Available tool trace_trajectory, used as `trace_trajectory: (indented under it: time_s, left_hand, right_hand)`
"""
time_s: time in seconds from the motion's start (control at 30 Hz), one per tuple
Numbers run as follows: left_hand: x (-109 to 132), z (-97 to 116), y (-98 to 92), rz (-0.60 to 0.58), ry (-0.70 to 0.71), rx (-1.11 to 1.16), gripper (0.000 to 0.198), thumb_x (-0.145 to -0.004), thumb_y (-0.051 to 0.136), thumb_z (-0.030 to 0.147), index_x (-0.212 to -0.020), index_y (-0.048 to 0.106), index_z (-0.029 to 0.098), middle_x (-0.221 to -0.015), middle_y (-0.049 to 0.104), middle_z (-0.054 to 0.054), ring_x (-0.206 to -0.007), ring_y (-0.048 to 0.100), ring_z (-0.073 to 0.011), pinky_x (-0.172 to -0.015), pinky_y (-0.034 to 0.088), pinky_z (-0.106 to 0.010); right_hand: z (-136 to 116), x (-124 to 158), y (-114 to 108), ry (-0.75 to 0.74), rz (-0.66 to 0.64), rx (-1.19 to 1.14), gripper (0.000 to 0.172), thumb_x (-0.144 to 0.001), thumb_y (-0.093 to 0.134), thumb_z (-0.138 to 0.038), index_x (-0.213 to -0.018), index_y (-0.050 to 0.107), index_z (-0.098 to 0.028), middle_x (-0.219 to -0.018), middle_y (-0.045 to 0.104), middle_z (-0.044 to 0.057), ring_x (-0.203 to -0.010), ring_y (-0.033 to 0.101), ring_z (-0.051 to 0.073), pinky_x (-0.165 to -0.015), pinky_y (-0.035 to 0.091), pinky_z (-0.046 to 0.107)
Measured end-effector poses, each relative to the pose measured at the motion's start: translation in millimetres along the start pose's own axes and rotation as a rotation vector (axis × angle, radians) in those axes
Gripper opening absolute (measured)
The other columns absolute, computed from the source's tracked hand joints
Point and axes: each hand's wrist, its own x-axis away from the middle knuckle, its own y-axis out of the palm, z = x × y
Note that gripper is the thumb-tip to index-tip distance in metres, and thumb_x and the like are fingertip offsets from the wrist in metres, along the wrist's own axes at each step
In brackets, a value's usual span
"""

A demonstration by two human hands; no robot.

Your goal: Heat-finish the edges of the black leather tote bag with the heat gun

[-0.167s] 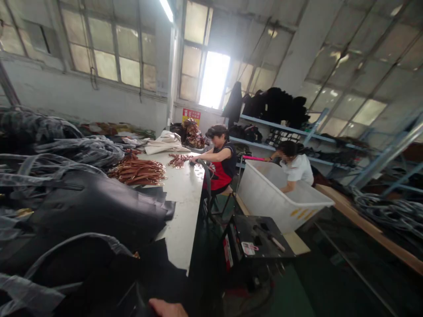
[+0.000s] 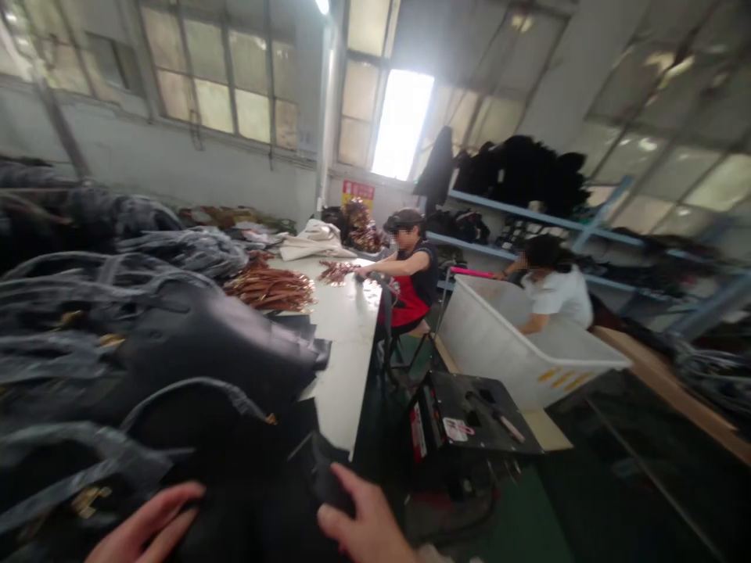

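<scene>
Watching remotely, I see my right hand (image 2: 371, 514) pinching a flat black leather-like piece (image 2: 325, 471), seemingly to steady it, but cannot tell the grip of my left hand (image 2: 149, 525).

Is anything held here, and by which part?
The right hand pinches a black, flat, leather-like piece by its edge; whether the left hand holds anything cannot be told.

The bare left hand (image 2: 149, 522) and bare right hand (image 2: 367, 512) have tapering, blurred fingers; beside the right wrist, a small pale edge (image 2: 435, 555) is too blurred to tell as a sleeve.
</scene>
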Motion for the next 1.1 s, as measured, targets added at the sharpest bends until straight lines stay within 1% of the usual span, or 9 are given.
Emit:
trace_trajectory:
  time_s: [0.1, 0.17, 0.27, 0.33, 0.43, 0.53, 0.67, 0.87, 1.1]
  left_hand:
    - [-2, -5, -13.1, -0.019, 0.069, -0.064, 0.032, -0.089, 0.056, 0.035, -0.12, 0.057, 0.026, -0.117, 0.063, -0.003, -0.112, 0.058, -0.0244, -0.097, 0.051, -0.043]
    - [5, -20, -14.4, -0.024, 0.262, -0.099, 0.036, -0.088, 0.053, 0.024, -0.123, 0.054, 0.02, -0.129, 0.057, -0.009, -0.122, 0.051, -0.0265, -0.107, 0.041, -0.049]
    - [43, -54, -5.5, 0.062, 0.226, -0.263, 0.028, -0.089, 0.049, 0.015, -0.116, 0.056, 0.017, -0.128, 0.055, -0.012, -0.123, 0.05, -0.0247, -0.107, 0.041, -0.047]
    - [86, -72, 4.4, 0.003, 0.171, -0.383, 0.023, -0.09, 0.049, 0.015, -0.112, 0.058, 0.017, -0.123, 0.058, -0.012, -0.119, 0.052, -0.0244, -0.105, 0.044, -0.047]
    - [147, -92, 20.9, -0.143, 0.17, -0.57, 0.029, -0.089, 0.052, 0.017, -0.119, 0.056, 0.017, -0.135, 0.052, -0.014, -0.128, 0.046, -0.0284, -0.109, 0.038, -0.054]
    - [176, -106, 34.2, -0.2, 0.205, -0.681, 0.04, -0.091, 0.051, 0.017, -0.13, 0.05, 0.015, -0.146, 0.043, -0.014, -0.136, 0.038, -0.029, -0.111, 0.036, -0.054]
    - [178, -113, 38.0, -0.231, 0.228, -0.701, 0.042, -0.094, 0.046, 0.022, -0.136, 0.046, 0.017, -0.148, 0.042, -0.009, -0.139, 0.034, -0.0268, -0.113, 0.034, -0.052]
    - [175, -115, 34.2, -0.247, 0.255, -0.708, 0.043, -0.095, 0.042, 0.024, -0.137, 0.046, 0.018, -0.149, 0.041, -0.008, -0.14, 0.032, -0.0268, -0.114, 0.031, -0.051]
    - [177, -117, 35.4, -0.239, 0.237, -0.72, 0.046, -0.093, 0.044, 0.024, -0.139, 0.044, 0.02, -0.15, 0.039, -0.006, -0.141, 0.03, -0.0249, -0.115, 0.029, -0.049]
  right_hand:
    - [4, 8, -27, 0.064, 0.021, -0.095, 0.07, -0.081, 0.057, -0.053, -0.14, 0.048, -0.016, -0.087, 0.073, 0.006, -0.069, 0.065, 0.022, -0.064, 0.054, 0.034]
    - [15, 3, -37, 0.139, 0.032, -0.079, 0.077, -0.08, 0.058, -0.056, -0.143, 0.043, -0.015, -0.074, 0.07, 0.002, -0.058, 0.061, 0.018, -0.06, 0.051, 0.031]
    - [31, -3, -38, 0.211, -0.064, -0.011, 0.078, -0.078, 0.059, -0.059, -0.142, 0.044, -0.018, -0.059, 0.063, -0.002, -0.056, 0.059, 0.018, -0.053, 0.046, 0.028]
    - [35, -1, -30, 0.234, -0.165, 0.04, 0.077, -0.076, 0.06, -0.059, -0.14, 0.048, -0.018, -0.059, 0.063, -0.002, -0.055, 0.059, 0.018, -0.052, 0.044, 0.027]
    - [33, 1, -5, 0.222, -0.32, 0.092, 0.071, -0.077, 0.059, -0.054, -0.137, 0.052, -0.016, -0.063, 0.064, -0.001, -0.053, 0.059, 0.016, -0.053, 0.045, 0.027]
    - [30, -9, 27, 0.176, -0.459, 0.154, 0.064, -0.081, 0.058, -0.047, -0.136, 0.053, -0.015, -0.063, 0.063, -0.001, -0.049, 0.058, 0.014, -0.051, 0.045, 0.025]
    - [29, -34, 58, 0.176, -0.548, 0.201, 0.057, -0.086, 0.055, -0.044, -0.134, 0.052, -0.014, -0.06, 0.06, -0.002, -0.043, 0.056, 0.012, -0.045, 0.044, 0.023]
    - [15, -69, 83, 0.189, -0.594, 0.161, 0.044, -0.087, 0.052, -0.042, -0.123, 0.059, -0.017, -0.067, 0.059, -0.002, -0.038, 0.053, 0.009, -0.035, 0.039, 0.019]
    - [15, -63, 72, 0.193, -0.639, 0.18, 0.042, -0.087, 0.053, -0.043, -0.119, 0.061, -0.018, -0.064, 0.059, -0.002, -0.037, 0.054, 0.01, -0.035, 0.039, 0.02]
